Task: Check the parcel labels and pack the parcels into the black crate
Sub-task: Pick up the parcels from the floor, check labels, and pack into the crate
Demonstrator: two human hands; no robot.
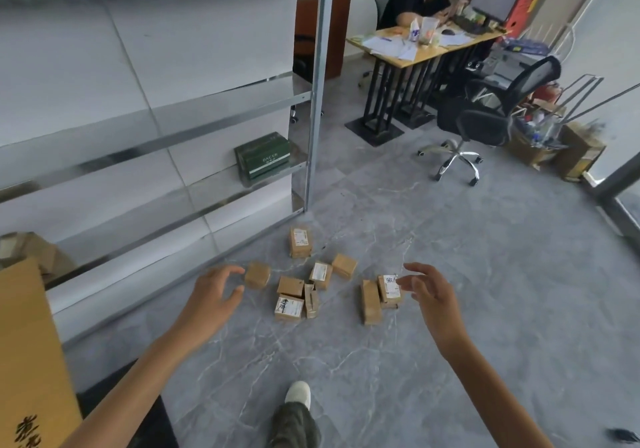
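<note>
left grip (214, 295): spread, fingers loosely bent, nothing in it. fingertips sit just beside the left edge of a plain parcel (258, 275), can't tell if they touch
right grip (429, 291): fingers fanned apart, holding nothing. the tips overlap the right edge of the labelled parcel (390, 290) from this angle, contact unclear
parcels: small brown boxes loose on the grey floor (450, 239), around the middle of the view between the two grips
12 o'clock of the pile: a lone parcel (300, 242), label up, near the foot of the rack post (313, 101)
middle: a tight clump (291, 286), some label up, some on edge, several touching
3 o'clock: the labelled parcel pressed against a long parcel (370, 302), side by side
edges: the rack's bottom rail runs along the pile's 9 to 11 o'clock side, with the plain parcel near it
open room: a wide stretch of floor from 1 round to 6 o'clock. the office chair (491, 118) and desk (426, 49) are well apart at 1 o'clock
near side: shoe (298, 394) at 6 o'clock, big cardboard box (31, 361) at 8 o'clock by the left forearm
7 o'clock: a dark shape (121, 413) under that forearm, can't tell what it is
</note>
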